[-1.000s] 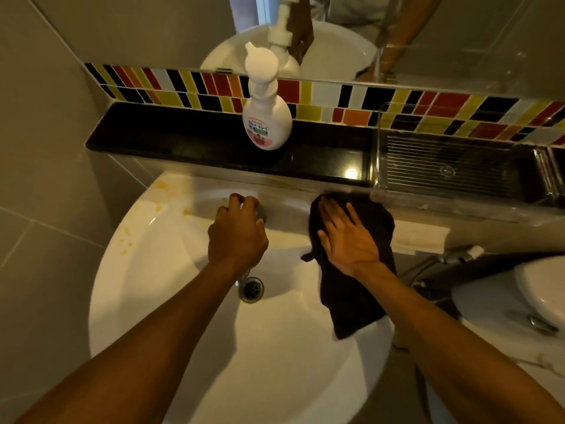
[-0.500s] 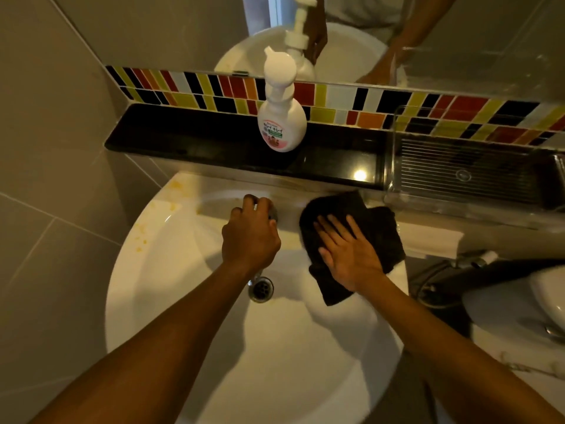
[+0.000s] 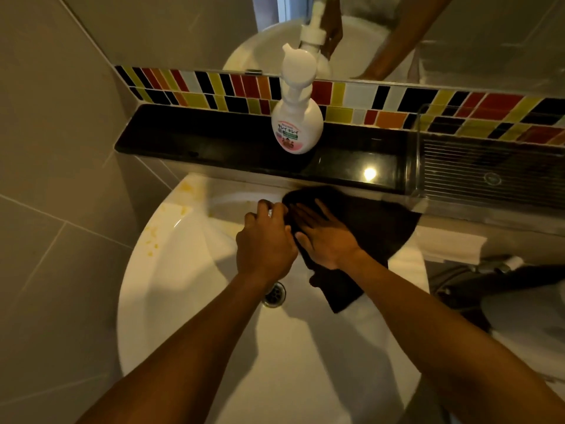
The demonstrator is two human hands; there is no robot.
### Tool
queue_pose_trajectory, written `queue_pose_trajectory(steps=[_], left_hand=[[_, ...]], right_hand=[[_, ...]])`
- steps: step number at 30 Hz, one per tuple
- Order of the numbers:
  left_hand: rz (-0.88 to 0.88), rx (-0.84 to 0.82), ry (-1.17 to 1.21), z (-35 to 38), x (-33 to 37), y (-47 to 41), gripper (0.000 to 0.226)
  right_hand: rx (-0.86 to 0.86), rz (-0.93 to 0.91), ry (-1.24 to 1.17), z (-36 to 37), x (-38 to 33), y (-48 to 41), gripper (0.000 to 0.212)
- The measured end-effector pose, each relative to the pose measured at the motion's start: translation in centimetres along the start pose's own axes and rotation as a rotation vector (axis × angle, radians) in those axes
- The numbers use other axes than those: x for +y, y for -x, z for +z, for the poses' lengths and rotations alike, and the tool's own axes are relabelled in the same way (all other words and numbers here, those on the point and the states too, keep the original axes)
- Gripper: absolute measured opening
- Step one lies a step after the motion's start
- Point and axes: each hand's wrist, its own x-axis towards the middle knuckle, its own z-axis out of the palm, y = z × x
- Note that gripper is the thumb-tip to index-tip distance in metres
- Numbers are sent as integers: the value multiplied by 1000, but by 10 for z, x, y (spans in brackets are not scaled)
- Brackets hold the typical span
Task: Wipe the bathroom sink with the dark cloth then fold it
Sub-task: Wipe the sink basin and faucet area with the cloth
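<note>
Right now my right hand (image 3: pixel 328 240) lies flat and spread on the dark cloth (image 3: pixel 367 228), palm pressing it against the back rim of the sink (image 3: pixel 183 270), just under the black shelf (image 3: pixel 214 142); that grip is wide, fingers splayed, pinning rather than pinching. The cloth drapes from the rim down into the basin, one corner hanging near the drain (image 3: pixel 274 293). It looks soft and limp, light enough to bunch under the palm, and I judge it will slide easily over the glossy porcelain, so I should keep pressure through the whole palm or it will skate out from under my fingers. For folding, the best hold would be two neighbouring corners, pinched between thumb and forefinger; the hanging corner is the easiest to catch. My left hand (image 3: pixel 266 243) is curled over something at the back of the basin, probably the tap, a glint of metal showing between the fingers; its grip is narrow and closed round that, though I cannot see the thing itself. Yellowish spots on the sink's left rim (image 3: pixel 153 240) look untouched, so I judge the wiping far from done. On the shelf stands a white pump bottle (image 3: pixel 297 123) with a label in Japanese characters, pink and green; I cannot make out the smaller print. A clear ribbed tray (image 3: pixel 489 166) sits at the right of the shelf.
</note>
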Motion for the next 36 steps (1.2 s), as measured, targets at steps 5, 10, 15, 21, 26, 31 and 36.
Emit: queue_pose_trajectory(steps=[5, 10, 15, 21, 26, 31, 36], left_hand=[[2, 3, 3, -2, 2, 3, 30], [-3, -5, -2, -3, 1, 2, 33], [2, 15, 5, 0, -2, 0, 34], [-7, 6, 2, 0, -1, 0, 33], [6, 20, -3, 1, -1, 1, 32], [-4, 11, 1, 1, 0, 0, 34], [2, 21, -9, -3, 2, 2, 31]], right_hand=[[103, 288, -87, 9, -26, 25, 56], [145, 470, -112, 15, 8, 88, 59], [155, 633, -73, 10, 37, 94, 64], [85, 381, 39, 0, 18, 46, 62], [82, 42, 25, -9, 3, -2, 55], [44, -71, 117, -13, 3, -20, 59], [102, 30, 149, -15, -7, -19, 57]])
